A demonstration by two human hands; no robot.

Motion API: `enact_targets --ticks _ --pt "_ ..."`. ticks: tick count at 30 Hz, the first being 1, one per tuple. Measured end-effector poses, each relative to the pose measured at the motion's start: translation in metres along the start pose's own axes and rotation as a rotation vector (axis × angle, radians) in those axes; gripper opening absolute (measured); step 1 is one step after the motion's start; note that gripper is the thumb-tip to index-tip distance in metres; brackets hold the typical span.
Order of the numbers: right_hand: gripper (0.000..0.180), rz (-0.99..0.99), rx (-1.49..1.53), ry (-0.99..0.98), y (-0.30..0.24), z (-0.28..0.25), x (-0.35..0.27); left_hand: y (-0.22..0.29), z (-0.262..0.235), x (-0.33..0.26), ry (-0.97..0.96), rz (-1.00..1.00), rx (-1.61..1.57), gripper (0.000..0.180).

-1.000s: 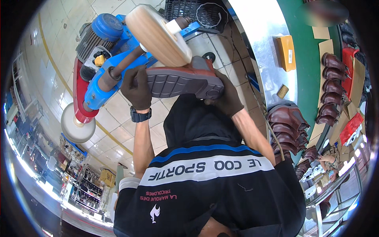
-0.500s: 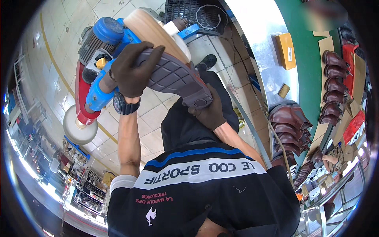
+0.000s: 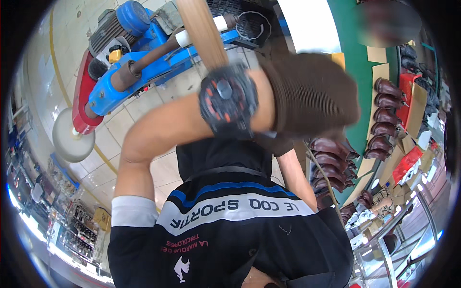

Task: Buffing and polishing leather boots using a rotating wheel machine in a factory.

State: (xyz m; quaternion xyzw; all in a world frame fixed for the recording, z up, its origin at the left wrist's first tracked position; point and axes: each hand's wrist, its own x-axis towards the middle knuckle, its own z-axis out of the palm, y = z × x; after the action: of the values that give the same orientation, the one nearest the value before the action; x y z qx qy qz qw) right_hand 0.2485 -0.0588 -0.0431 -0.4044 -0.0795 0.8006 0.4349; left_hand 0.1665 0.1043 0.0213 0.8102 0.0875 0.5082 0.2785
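Observation:
My left forearm is raised across the view. My left hand, in a dark brown knitted glove and smeared by motion, is over to the right with its fingers hidden. A black watch is on that wrist. Just below the left glove, a strip of brown glove from my right hand shows; its fingers are covered. The shoe cannot be seen; whether either hand holds it is hidden. Ahead of the watch, a tan polishing wheel sits on the shaft of a blue machine.
A pale round wheel is at the machine's near left end, beside its red guard. Brown leather shoes are stacked at the right, and more shoe uppers line the green bench. A black crate stands ahead.
My left hand has left the shoe's sole by the wheel and swung right, across my right hand. The shoe has gone from sight. The view has shifted slightly.

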Motion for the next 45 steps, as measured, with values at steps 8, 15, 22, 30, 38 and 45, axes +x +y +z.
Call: enact_targets --ticks 8,15,22,30,38,45 --pt "0.080 -0.181 -0.389 0.037 -0.044 0.030 -0.049 0.061 -0.027 -0.020 -0.669 -0.333 0.132 0.022" --pt "0.069 -0.260 -1.771 0.175 -0.054 0.014 -0.035 0.047 -0.042 -0.027 -0.340 -0.587 0.020 0.035" --pt "0.048 -0.265 -0.715 0.308 -0.061 0.032 0.010 0.052 -0.022 -0.210 0.874 -1.545 -0.889 0.036" --pt "0.095 -0.421 -1.116 0.096 -0.067 0.032 0.096 0.041 0.037 -0.269 1.243 -1.444 -1.425 0.043" --pt "0.090 -0.446 -1.192 0.069 -0.083 0.039 0.112 0.035 0.031 -0.260 1.112 -1.513 -1.054 0.033" --pt "0.091 -0.449 -1.030 0.292 -0.102 0.024 0.096 0.024 -0.010 -0.202 1.088 -1.479 -1.277 0.031"
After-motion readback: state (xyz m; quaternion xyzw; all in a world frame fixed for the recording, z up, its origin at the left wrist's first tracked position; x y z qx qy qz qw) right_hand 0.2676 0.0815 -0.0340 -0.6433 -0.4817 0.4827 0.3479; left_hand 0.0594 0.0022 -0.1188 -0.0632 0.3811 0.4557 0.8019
